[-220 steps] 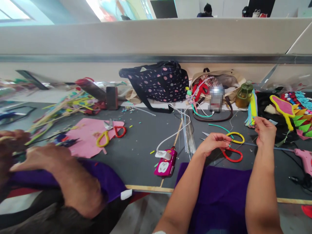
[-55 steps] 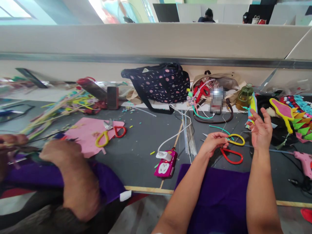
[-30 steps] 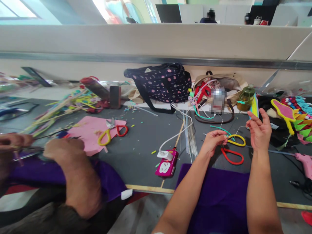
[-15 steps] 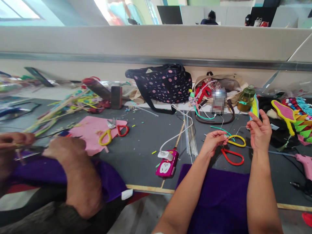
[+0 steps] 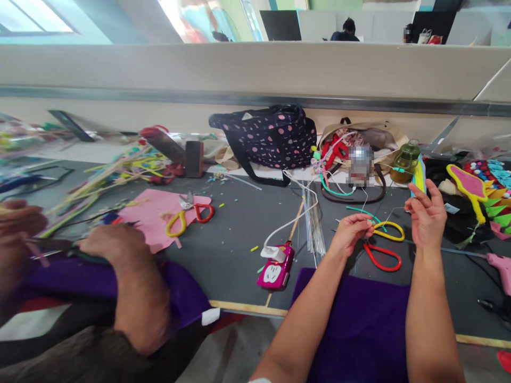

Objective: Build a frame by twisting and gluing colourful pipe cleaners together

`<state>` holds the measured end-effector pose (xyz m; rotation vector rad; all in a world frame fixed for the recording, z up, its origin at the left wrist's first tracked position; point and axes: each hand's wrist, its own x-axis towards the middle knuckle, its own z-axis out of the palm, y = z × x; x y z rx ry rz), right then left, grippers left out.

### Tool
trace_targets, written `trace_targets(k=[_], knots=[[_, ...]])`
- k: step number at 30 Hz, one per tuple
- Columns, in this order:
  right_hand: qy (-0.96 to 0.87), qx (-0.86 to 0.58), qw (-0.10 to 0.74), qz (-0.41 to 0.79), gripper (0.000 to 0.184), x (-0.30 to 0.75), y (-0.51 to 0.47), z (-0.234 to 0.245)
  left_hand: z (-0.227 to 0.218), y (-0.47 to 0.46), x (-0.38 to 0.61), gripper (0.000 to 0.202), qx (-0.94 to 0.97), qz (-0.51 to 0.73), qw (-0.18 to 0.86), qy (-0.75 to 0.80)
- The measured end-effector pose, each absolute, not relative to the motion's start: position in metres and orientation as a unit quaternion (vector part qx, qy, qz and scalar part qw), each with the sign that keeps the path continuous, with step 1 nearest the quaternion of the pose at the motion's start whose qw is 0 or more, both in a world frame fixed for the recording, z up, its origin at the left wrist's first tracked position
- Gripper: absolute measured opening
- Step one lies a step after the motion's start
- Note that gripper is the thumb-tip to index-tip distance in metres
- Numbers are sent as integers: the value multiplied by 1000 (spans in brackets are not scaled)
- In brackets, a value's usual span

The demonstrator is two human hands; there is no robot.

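Note:
Over the grey table, my left hand (image 5: 354, 232) is closed, thumb and fingers pinching a thin pale wire (image 5: 364, 201) that sticks up from the fingertips. My right hand (image 5: 428, 215) is level with it to the right. Its thumb and forefinger are pinched at the end of a thin strand (image 5: 393, 209), while the other fingers are raised. Whether both hands hold one and the same strand I cannot tell. Just beneath and between the hands lie scissors with a yellow and a red handle loop (image 5: 382, 257). A green pipe cleaner (image 5: 361, 209) lies behind them.
A magenta power socket (image 5: 275, 271) with a white plug stands left of my arms, beside a bundle of thin wires (image 5: 313, 229). Behind are a dotted bag (image 5: 275, 135) and a green bottle (image 5: 405, 159). A pink glue gun (image 5: 499, 266) lies right. A co-worker's hands (image 5: 107, 242) work at left.
The view has shifted slightly. My two hands keep nearly the same pose and place over the scissors. The co-worker's hands at the left have moved a little.

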<state>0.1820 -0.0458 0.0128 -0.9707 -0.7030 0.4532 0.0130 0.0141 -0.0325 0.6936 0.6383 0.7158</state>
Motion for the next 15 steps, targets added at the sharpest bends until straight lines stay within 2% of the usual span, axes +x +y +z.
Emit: trace_targets(k=[15], knots=[[-344,-467,782,227,50,178,-45,10,-23,10,15,31,363,412,777,309]])
